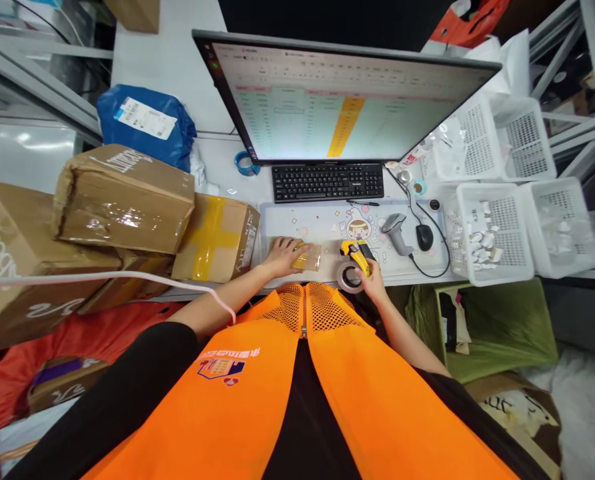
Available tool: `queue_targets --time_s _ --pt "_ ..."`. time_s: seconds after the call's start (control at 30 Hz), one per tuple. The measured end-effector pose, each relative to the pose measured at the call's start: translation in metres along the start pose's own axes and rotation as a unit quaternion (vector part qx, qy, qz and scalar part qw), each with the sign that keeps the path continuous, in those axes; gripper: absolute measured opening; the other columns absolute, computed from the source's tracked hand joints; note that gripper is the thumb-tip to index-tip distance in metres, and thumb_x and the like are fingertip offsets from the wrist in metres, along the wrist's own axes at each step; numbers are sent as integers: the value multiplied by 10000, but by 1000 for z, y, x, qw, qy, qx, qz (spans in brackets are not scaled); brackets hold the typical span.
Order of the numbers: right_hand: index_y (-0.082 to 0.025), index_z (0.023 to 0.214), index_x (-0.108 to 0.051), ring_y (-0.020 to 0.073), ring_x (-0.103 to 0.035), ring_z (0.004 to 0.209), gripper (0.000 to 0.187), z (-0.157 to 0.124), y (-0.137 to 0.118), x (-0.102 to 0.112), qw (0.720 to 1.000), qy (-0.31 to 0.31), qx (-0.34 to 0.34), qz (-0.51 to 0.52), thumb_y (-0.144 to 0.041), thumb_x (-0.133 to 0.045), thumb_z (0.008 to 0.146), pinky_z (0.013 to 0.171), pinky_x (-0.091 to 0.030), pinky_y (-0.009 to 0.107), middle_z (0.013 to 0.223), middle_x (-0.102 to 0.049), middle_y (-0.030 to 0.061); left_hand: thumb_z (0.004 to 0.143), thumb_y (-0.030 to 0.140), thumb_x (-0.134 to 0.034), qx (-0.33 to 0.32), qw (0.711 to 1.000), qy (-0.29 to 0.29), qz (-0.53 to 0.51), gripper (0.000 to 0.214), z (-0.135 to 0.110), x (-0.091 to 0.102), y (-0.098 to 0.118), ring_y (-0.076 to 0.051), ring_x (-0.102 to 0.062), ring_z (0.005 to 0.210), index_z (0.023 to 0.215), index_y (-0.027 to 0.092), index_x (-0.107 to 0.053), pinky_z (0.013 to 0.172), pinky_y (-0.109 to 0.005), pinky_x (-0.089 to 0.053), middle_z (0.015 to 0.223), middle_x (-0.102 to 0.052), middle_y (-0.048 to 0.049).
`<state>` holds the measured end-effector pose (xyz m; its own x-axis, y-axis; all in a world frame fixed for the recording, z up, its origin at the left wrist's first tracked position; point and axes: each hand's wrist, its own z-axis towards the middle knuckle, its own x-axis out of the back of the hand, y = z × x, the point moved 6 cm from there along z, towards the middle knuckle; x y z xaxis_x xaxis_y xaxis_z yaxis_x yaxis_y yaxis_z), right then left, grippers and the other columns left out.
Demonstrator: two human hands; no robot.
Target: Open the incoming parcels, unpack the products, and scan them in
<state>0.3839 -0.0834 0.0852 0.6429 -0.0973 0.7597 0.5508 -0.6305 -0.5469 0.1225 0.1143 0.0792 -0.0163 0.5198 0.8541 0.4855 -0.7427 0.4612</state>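
Note:
My left hand (pixel 282 257) lies with its fingers stretched over a small flat package (pixel 311 259), pressing it on the desk mat (pixel 307 220). The package looks clear and brownish, with a yellow patch by my fingertips; part of it is hidden under the hand. In my right hand (pixel 373 280) is a yellow and black tape dispenser (pixel 356 251), its fingers wrapped around the handle. A roll of tape (pixel 348 276) sits on the dispenser's near side, close to the desk's front edge.
Behind the mat stand a keyboard (pixel 327 182) and a monitor (pixel 342 107). To the right are a barcode scanner (pixel 396 233), a mouse (pixel 424 237) and white baskets (pixel 497 233). Cardboard boxes (pixel 127 200) pile up at left, beside a blue parcel (pixel 147 127). A green bin (pixel 502 327) is lower right.

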Motion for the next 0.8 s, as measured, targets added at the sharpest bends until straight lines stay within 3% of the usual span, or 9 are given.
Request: queue_targets --time_s 0.1,0.2,0.27,0.33,0.4,0.47,0.57,0.67,0.8 --pt "-103 1403 -597 291 -691 1147 618 24 -9 -23 998 18 -9 55 -535 -471 979 1003 -572 443 1272 -726 207 849 566 -804 40 999 18 -6 958 -16 5 -2 -403 -472 1383 1663 250 -411 1174 -541 -297 1571 -535 -168" --pt "-59 1328 -658 336 -646 1220 561 38 -24 -30 997 30 -8 68 -458 -442 998 1098 -508 528 1257 -716 253 865 635 -768 81 996 43 -16 997 -33 12 -4 -396 -465 1405 1680 230 -359 1173 -534 -320 1596 -501 -182" --pt "-20 1401 -618 368 -576 1334 571 36 -38 -25 997 41 0 64 -385 -417 1011 1168 -430 597 1376 -647 306 858 649 -777 124 989 69 -35 1020 -45 17 -6 -410 -440 1433 1685 243 -338 1198 -581 -294 1611 -485 -183" --pt "-43 1527 -527 358 -487 1452 601 27 -59 -22 997 47 21 62 -359 -402 1031 1223 -371 608 1536 -541 299 842 649 -797 161 982 89 -49 1044 -54 19 -6 -428 -406 1458 1688 260 -326 1224 -645 -243 1621 -475 -179" --pt "-106 1620 -438 322 -386 1553 644 14 -93 -29 993 18 96 63 -411 -417 1054 1278 -321 571 1658 -441 237 834 659 -799 172 979 92 -54 1065 -59 20 -2 -439 -379 1475 1695 269 -309 1240 -674 -217 1632 -458 -175" --pt "-127 1678 -348 295 -275 1626 741 -3 -134 -47 975 -50 204 76 -511 -457 1054 1325 -260 527 1733 -344 192 861 668 -760 171 980 87 -58 1049 -61 21 5 -445 -386 1467 1708 271 -286 1238 -685 -228 1643 -438 -178" --pt "-48 1714 -200 300 -142 1674 937 -19 -177 -76 939 -144 285 125 -618 -484 1027 1357 -173 500 1782 -203 211 927 675 -666 189 976 94 -54 969 -66 28 10 -448 -448 1398 1716 259 -287 1194 -673 -294 1629 -439 -199" --pt "-47 1714 -217 285 -210 1660 979 -19 -184 -90 932 -181 236 206 -681 -465 1010 1354 -196 461 1775 -238 194 918 733 -643 202 973 103 -36 970 -71 38 18 -446 -491 1311 1704 255 -335 1113 -610 -381 1592 -478 -203" --pt "-153 1656 -429 248 -449 1547 816 -13 -160 -90 942 -139 115 284 -656 -440 1013 1301 -331 424 1670 -482 124 904 769 -637 169 982 85 -30 994 -67 53 37 -435 -524 1277 1696 242 -348 1116 -584 -390 1556 -532 -191"
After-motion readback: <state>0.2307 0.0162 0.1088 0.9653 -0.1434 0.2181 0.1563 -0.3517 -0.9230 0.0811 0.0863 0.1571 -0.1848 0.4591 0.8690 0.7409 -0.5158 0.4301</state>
